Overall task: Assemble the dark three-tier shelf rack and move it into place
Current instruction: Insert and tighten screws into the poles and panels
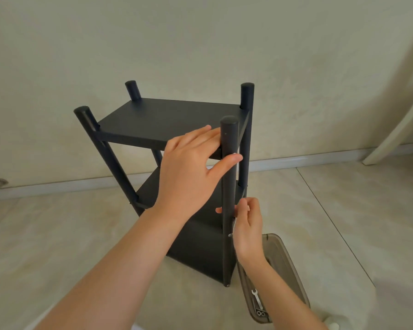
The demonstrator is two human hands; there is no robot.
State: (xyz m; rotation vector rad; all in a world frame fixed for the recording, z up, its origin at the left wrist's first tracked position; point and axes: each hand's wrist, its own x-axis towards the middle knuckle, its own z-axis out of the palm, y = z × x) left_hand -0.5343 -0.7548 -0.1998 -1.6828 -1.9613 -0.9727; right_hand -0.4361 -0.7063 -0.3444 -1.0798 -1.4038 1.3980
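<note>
The dark rack stands upright on the tiled floor in front of me, all four posts in and the three shelves seated, with the wall beyond it. I am working on the near right post.

My left hand lies spread on the near edge of the top shelf, fingers flat and open, thumb hooked round the post where a small bright fastener shows. It grips nothing; it only braces.

My right hand is lower, at the middle-shelf joint, fingers curled loosely beside the post. A sliver of bright metal shows at the post against my palm, which I take for a small key or screw, though I cannot tell which or whether I truly have hold of it.

To do this well, I judge I should press the shelf squarely against the post with the left hand so the holes line up, then turn the fastener gently, stopping when snug. If it starts crooked, the thread may bind.

The plastic tray sits on the floor just right of the rack, with a small wrench in its near end, within reach.
</note>
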